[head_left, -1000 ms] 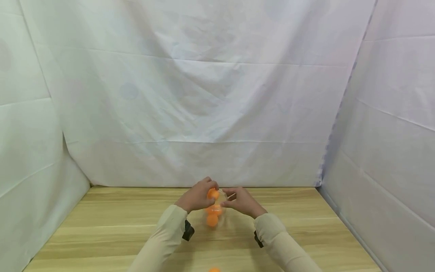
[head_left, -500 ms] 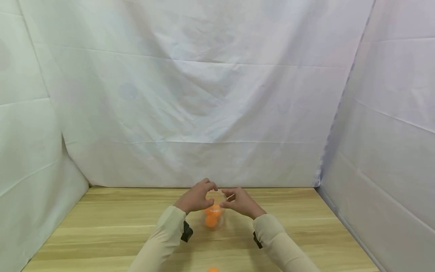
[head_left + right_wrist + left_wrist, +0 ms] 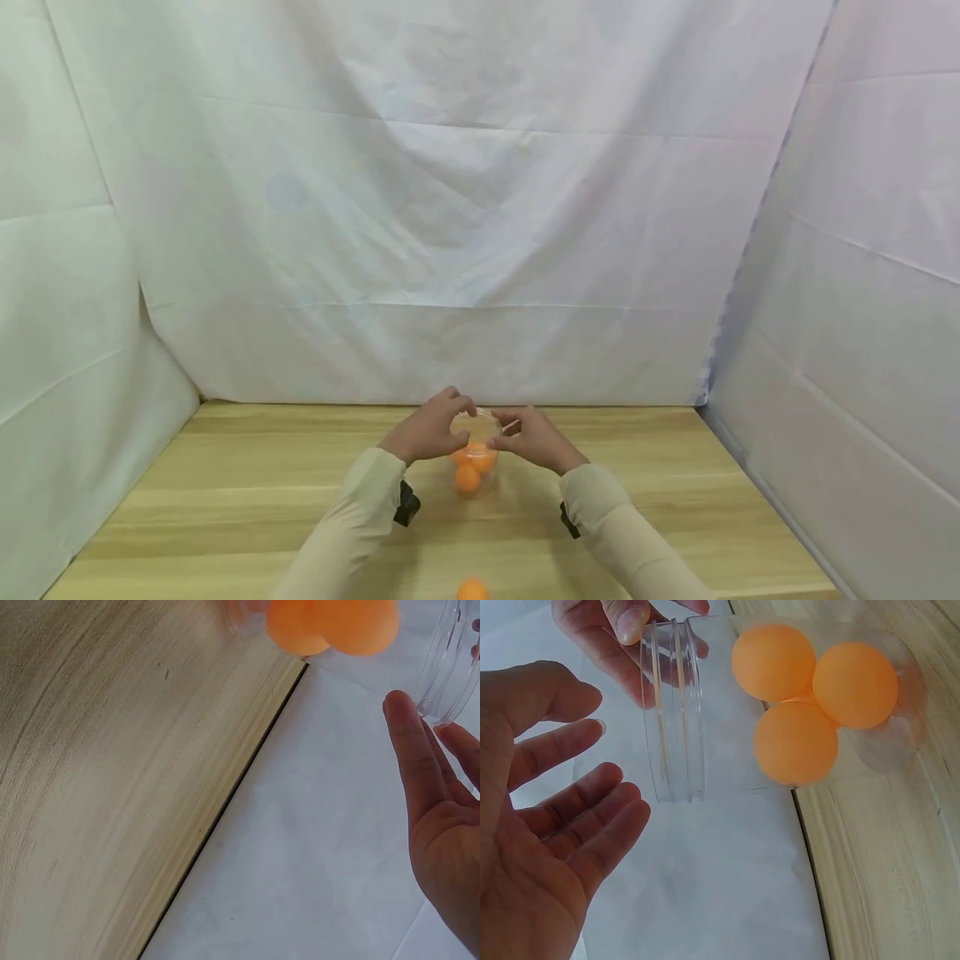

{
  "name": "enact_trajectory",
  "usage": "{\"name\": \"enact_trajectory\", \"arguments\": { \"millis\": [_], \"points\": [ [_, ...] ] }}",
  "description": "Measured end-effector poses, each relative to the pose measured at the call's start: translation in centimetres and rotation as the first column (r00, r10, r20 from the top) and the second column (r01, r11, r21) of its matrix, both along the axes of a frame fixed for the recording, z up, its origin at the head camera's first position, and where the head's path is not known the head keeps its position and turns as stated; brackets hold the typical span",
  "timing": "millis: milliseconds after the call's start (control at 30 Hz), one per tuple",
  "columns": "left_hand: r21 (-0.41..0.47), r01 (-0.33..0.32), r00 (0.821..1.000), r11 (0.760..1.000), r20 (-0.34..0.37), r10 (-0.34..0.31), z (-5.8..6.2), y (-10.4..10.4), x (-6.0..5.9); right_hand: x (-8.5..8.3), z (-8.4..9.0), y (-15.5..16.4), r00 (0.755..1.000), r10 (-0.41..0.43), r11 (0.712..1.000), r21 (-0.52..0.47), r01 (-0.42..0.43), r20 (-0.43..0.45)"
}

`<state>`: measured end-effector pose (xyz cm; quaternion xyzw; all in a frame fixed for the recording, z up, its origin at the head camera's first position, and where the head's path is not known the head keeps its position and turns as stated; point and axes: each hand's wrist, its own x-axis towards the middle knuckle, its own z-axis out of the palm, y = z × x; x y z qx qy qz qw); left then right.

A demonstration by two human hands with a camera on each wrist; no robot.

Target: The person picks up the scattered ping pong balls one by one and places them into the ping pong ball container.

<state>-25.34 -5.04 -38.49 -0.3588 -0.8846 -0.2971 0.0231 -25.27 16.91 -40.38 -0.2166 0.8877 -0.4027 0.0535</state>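
A clear plastic jar stands on the table, with several orange ping-pong balls resting in its lower part. My right hand holds the jar's ridged rim, its thumb and fingers at the mouth. Left of the opening is my left hand, its fingers spread and bent loosely, nothing in them. In the left wrist view this hand is a short gap away from the rim. The right wrist view shows the right fingers against the rim's edge.
Another orange ball lies on the wooden table near the bottom of the head view, between the forearms. White cloth hangs behind the table's far edge and along both sides.
One second ago my left hand held an orange ball at the jar's mouth. It has let go, and the ball is in the jar. The right hand has stayed at the rim.
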Motion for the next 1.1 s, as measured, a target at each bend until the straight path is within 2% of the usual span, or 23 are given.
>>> {"name": "enact_trajectory", "arguments": {
  "millis": [233, 400, 800, 1100],
  "points": [
    [-0.030, -0.039, 0.999, 0.999, 0.014, 0.039, 0.4, -0.4, 1.0, 0.0, -0.1, -0.1, 1.000, 0.002, 1.000, 0.005, -0.002, 0.010],
    [-0.034, -0.045, 0.999, 0.998, -0.008, 0.044, 0.6, -0.4, 1.5, -0.2, 0.1, 0.1, 1.000, -0.028, 1.000, 0.003, 0.028, 0.006],
    [-0.082, -0.019, 0.994, 0.996, -0.106, 0.010, 1.4, -1.0, 3.4, -0.2, 0.2, -0.3, 0.999, -0.030, 1.000, 0.003, 0.030, 0.019],
    [-0.093, 0.019, 0.990, 0.995, -0.134, -0.031, 0.9, -1.4, 4.9, 0.0, -0.1, 0.0, 0.999, -0.028, 1.000, -0.013, 0.028, 0.027]
  ]
}}
